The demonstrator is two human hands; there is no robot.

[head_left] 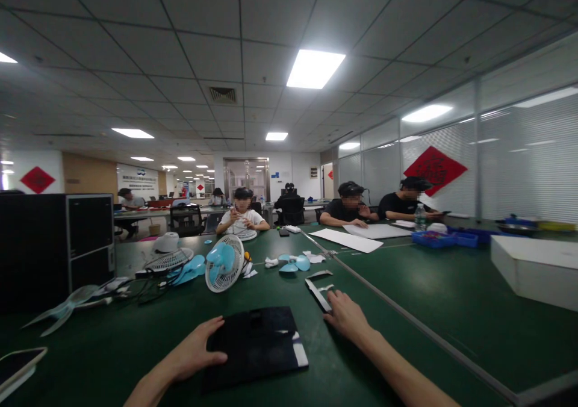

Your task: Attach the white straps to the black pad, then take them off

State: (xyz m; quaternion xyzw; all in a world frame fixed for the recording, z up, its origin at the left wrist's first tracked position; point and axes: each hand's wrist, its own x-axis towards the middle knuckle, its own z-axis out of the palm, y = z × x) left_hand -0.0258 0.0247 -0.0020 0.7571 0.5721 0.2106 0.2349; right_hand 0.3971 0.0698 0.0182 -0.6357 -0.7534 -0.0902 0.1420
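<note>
A flat black panel (257, 341) with a small dark square near its far edge and white patches at its right corner lies on the green table. My left hand (192, 347) rests on the panel's left side, thumb and index finger spread apart; the other fingers are mostly hidden. To the right, my right hand (347, 316) has its fingers curled at the near end of a narrow white strip (318, 295) with a dark edge. Torn white scraps and a thin curved strip (321, 273) lie just beyond it.
Fan parts stand ahead: a white fan grille with blue blades (224, 262), a loose blue blade (294, 264) and cables. A black computer case (56, 250) is at left, a phone (20, 365) at near left. A white box (533, 268) is at right. Several people sit across the table.
</note>
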